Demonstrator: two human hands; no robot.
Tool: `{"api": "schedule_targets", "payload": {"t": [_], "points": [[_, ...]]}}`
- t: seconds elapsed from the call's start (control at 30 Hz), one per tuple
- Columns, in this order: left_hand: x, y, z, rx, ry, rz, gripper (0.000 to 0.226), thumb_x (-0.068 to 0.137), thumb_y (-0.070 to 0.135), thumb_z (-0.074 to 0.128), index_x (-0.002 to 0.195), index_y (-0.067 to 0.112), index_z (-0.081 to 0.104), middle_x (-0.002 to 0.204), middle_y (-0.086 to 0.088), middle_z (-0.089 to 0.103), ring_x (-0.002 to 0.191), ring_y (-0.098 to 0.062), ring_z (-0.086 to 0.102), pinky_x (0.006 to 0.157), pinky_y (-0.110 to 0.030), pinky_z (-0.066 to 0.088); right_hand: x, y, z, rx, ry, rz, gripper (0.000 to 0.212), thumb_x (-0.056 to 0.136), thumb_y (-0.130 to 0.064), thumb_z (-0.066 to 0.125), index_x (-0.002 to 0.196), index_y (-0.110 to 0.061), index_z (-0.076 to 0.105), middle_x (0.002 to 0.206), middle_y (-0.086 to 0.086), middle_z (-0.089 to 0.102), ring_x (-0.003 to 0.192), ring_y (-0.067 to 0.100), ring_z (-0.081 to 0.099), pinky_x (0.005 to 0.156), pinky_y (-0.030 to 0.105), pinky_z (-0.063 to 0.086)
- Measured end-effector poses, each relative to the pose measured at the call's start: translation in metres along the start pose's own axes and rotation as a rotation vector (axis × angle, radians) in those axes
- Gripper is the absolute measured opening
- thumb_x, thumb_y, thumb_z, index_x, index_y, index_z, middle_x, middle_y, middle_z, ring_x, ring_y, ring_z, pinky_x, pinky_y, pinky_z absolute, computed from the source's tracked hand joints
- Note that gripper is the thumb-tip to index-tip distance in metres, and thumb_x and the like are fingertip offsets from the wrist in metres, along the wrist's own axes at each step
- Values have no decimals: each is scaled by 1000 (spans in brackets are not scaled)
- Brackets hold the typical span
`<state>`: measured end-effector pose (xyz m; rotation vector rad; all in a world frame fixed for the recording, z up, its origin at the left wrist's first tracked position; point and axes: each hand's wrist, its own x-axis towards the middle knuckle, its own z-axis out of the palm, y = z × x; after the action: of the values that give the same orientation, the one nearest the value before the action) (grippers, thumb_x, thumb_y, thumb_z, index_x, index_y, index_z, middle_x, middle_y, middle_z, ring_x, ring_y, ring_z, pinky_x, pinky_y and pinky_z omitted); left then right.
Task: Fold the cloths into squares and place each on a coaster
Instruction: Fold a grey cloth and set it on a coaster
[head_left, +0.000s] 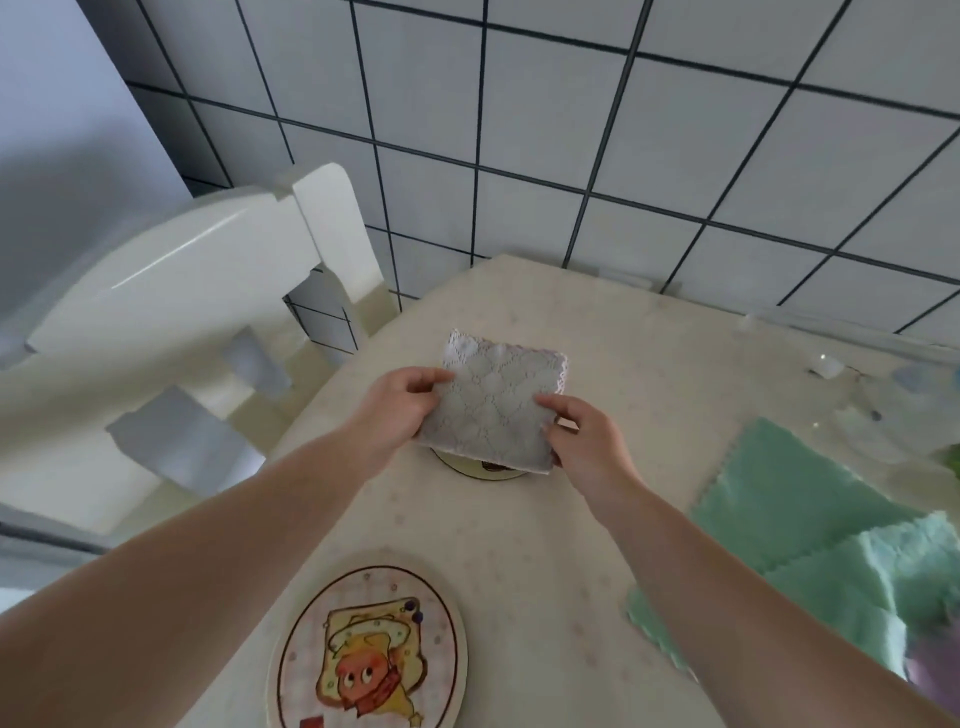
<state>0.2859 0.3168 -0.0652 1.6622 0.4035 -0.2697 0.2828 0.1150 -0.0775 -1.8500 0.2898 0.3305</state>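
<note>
A pale lilac patterned cloth (493, 405), folded into a square, is held just above a round coaster (470, 468) whose near rim peeks out beneath it. My left hand (400, 410) pinches the cloth's left edge. My right hand (582, 436) grips its right near corner. A second round coaster (369, 649) with a cartoon picture lies near me on the table. Green cloths (800, 509) lie unfolded in a loose pile at the right.
The table (545, 545) has a cream patterned cover and stands against a white tiled wall (623, 156). A white chair (197, 291) stands at its left. Small clear items (826, 366) sit at the far right of the table.
</note>
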Motion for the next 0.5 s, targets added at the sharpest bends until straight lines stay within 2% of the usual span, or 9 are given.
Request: {"api": "schedule_targets", "payload": {"t": [0.07, 0.13, 0.23, 0.3, 0.37, 0.5], "points": [[9, -7, -2, 56, 23, 13, 28, 91, 2, 48, 104, 21, 65, 112, -2, 63, 94, -14, 57, 74, -23, 44, 6, 6, 4, -8, -42, 34, 37, 88, -5, 52, 99, -39, 61, 97, -7, 65, 89, 20, 64, 87, 43, 54], [15, -14, -3, 142, 38, 45, 27, 91, 5, 50, 109, 19, 65, 117, -2, 62, 100, -13, 56, 81, -22, 42, 8, 12, 9, -70, -55, 20, 38, 87, -5, 53, 104, -37, 62, 106, 2, 66, 94, 22, 65, 89, 42, 52], [17, -26, -4, 550, 114, 274, 30, 90, 9, 54, 118, 13, 63, 127, -6, 54, 117, -19, 49, 95, -20, 34, 5, 14, 7, -366, 8, -135, 39, 85, -8, 57, 120, -24, 61, 133, -1, 50, 108, 15, 53, 91, 21, 40], [13, -32, -3, 799, 117, 511, 33, 88, 15, 52, 120, 12, 61, 131, -8, 52, 122, -26, 46, 100, -32, 36, 1, 14, 4, -613, 38, -298, 43, 85, -12, 58, 127, -21, 56, 146, -3, 35, 127, 17, 38, 98, 23, 32], [6, -37, -1, 976, 55, 664, 40, 86, 29, 43, 119, 15, 60, 131, -4, 53, 120, -28, 50, 94, -43, 43, -2, 16, 2, -768, -7, -403, 42, 88, -18, 57, 130, -23, 54, 150, -3, 32, 135, 20, 29, 107, 30, 27], [-2, -45, 1, 1115, -11, 583, 60, 85, 50, 23, 133, 26, 48, 143, 9, 41, 132, -14, 39, 99, -37, 34, -2, 26, -3, -828, -67, -351, 44, 92, -31, 52, 135, -32, 46, 152, -8, 29, 140, 18, 23, 113, 32, 16]]}}
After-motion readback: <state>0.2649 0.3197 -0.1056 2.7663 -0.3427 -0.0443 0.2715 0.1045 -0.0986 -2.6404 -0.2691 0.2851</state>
